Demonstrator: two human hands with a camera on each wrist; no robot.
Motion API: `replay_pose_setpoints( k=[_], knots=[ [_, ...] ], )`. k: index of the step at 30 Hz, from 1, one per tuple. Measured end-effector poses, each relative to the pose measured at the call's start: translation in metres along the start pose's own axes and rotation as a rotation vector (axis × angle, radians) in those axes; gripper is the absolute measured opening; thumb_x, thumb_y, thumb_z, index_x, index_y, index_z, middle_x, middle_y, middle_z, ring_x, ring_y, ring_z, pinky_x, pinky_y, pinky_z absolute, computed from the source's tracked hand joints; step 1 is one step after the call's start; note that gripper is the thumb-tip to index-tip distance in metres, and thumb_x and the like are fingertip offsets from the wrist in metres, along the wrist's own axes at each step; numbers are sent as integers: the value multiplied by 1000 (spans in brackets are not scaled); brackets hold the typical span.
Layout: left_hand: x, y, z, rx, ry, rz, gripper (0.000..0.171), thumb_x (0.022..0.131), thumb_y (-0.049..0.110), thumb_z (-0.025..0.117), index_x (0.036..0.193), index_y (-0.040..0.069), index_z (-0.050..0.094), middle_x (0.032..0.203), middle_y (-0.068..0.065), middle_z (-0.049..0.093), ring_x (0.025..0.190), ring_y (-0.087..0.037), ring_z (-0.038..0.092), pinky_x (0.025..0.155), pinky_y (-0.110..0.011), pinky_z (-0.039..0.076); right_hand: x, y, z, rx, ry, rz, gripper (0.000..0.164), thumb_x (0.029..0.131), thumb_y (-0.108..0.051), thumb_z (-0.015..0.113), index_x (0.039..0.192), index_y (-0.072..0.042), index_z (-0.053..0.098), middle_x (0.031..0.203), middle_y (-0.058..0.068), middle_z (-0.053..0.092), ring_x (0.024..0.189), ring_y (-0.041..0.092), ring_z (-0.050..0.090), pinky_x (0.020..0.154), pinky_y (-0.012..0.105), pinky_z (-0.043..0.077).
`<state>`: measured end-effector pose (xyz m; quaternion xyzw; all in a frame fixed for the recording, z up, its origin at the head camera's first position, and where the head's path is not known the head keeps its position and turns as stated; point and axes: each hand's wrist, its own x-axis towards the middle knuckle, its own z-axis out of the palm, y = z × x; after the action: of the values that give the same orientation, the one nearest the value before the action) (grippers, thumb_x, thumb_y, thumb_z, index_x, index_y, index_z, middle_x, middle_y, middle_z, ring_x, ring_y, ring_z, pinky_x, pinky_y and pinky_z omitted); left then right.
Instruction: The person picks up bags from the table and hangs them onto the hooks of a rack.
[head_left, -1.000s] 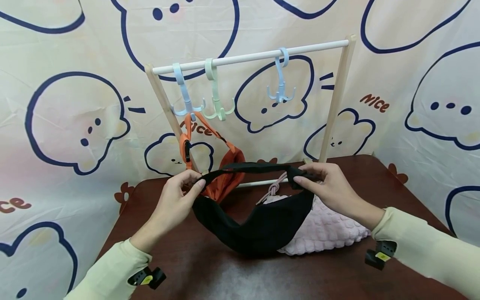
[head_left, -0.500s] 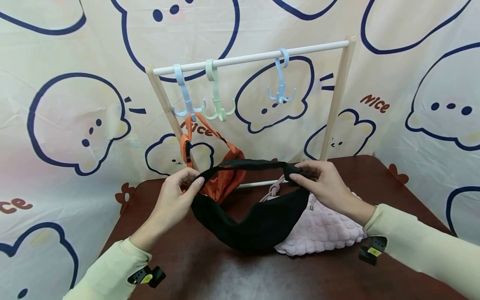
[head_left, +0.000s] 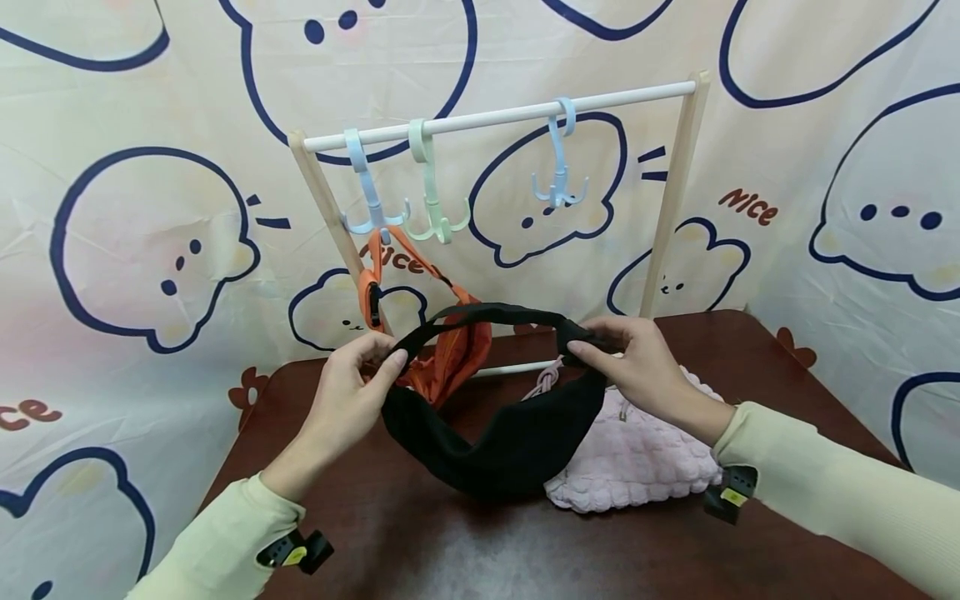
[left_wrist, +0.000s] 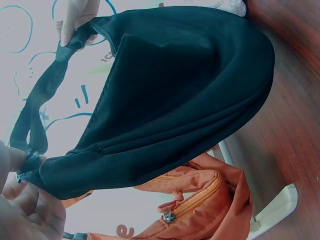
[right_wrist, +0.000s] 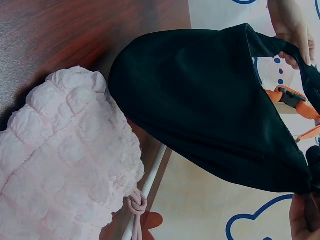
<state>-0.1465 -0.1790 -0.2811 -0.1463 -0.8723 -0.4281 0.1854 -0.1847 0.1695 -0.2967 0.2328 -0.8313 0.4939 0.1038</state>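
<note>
Between both hands hangs a black shoulder bag (head_left: 495,454), lifted above the table with its strap arched on top. My left hand (head_left: 352,387) pinches the strap's left end between thumb and fingers. At the other end, my right hand (head_left: 641,367) grips the strap close to where it joins the bag. Behind the left hand, an orange bag (head_left: 457,350) hangs by its strap from the left blue hook (head_left: 367,187). A pink quilted bag (head_left: 637,458) lies on the table under the right hand, partly covered by the black bag in the head view.
A rack with a white rail (head_left: 495,118) and wooden posts stands at the back of the brown table (head_left: 465,550). On the rail hang a green hook (head_left: 431,183) and, farther right, another blue hook (head_left: 560,158). A patterned cloth (head_left: 135,400) surrounds the table.
The right hand has moved left and slightly up, nearer the left hand, and the strap now arches higher. The black bag has shifted a little left and up, showing more of the pink bag.
</note>
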Motion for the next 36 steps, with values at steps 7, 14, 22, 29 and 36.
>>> replay_pose_setpoints(
  k=[7,14,22,29,36],
  knots=[
    [2,3,0,5,12,3,15,102,20,61,99,8,69,82,-7,63,75,-11,54,68,-23,44,2,-4,1,3,14,-15,20,97,-17,70,112,-5,73,99,14,75,80,10,71,57,30,58],
    [3,4,0,0,25,4,16,102,20,60,99,7,69,81,-7,58,75,-14,51,67,-23,41,4,-6,4,24,22,-23,19,96,-15,70,111,-4,73,99,14,75,79,6,70,64,26,58],
    [6,7,0,-7,55,32,16,102,19,61,98,6,68,80,-7,56,74,-14,49,67,-22,40,8,-9,5,41,26,-32,20,97,-15,69,111,-1,72,99,17,75,79,6,71,67,23,58],
    [7,9,-1,-22,73,44,16,102,18,60,98,5,68,80,-7,56,74,-14,49,66,-22,40,13,-12,6,40,29,-49,19,97,-14,69,110,-1,72,98,16,75,79,8,71,67,24,57],
    [9,11,-3,-29,82,49,17,102,18,61,98,4,68,78,-8,55,72,-14,48,64,-23,40,17,-15,7,56,28,-75,18,97,-12,69,109,0,73,98,16,75,78,6,70,68,22,56]
  ],
)
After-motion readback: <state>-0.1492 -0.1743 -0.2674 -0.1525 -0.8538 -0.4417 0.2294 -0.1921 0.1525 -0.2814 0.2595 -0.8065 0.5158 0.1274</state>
